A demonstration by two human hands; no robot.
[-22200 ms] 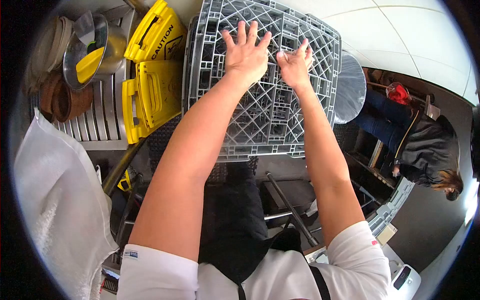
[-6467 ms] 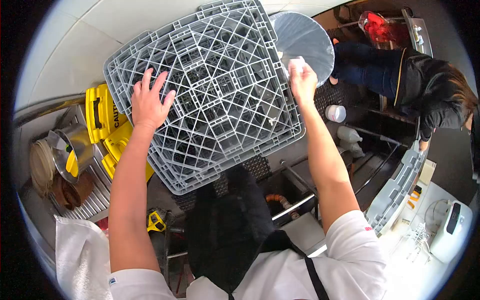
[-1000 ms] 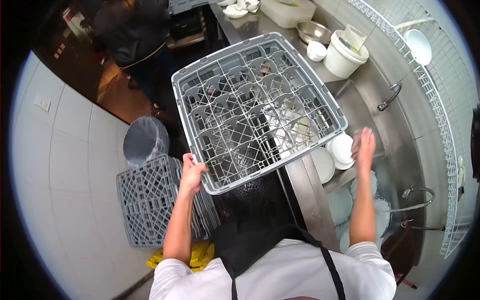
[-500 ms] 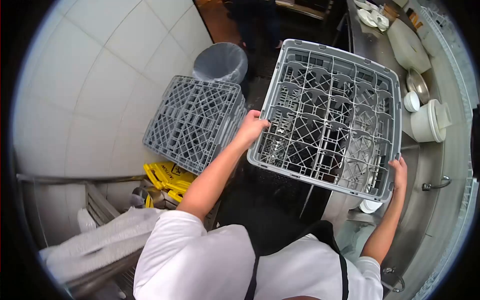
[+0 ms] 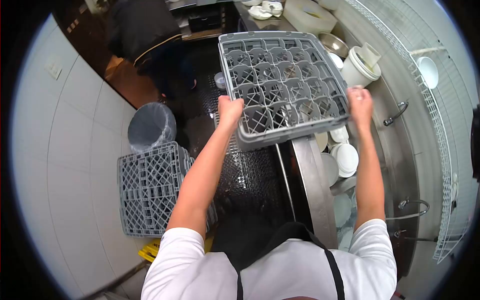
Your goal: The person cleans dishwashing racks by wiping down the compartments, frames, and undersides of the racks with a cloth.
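Observation:
A grey compartmented dish rack (image 5: pixel 282 82) is held up in front of me, over the dark floor and the sink's edge. My left hand (image 5: pixel 231 111) is closed on its near left side. On the right side my right hand (image 5: pixel 360 104) grips the rim, its fingers somewhat blurred. Several square compartments face up; through their open lattice the floor and metal counter show. Beyond the rack's right side stands a white bucket (image 5: pixel 361 67). White dishes (image 5: pixel 345 159) lie below the rack's near right corner.
Grey racks (image 5: pixel 150 190) are stacked at the left wall beside a lined bin (image 5: pixel 151 125). A person in dark clothes (image 5: pixel 150 37) stands at the back left. On the right are the metal sink edge (image 5: pixel 315 195), faucets (image 5: pixel 397 114) and a wire shelf (image 5: pixel 425 90).
Compared with half a second ago, the view has turned right and the rack is farther forward, tilted differently. Both hands remain on it. The person bends at the back left.

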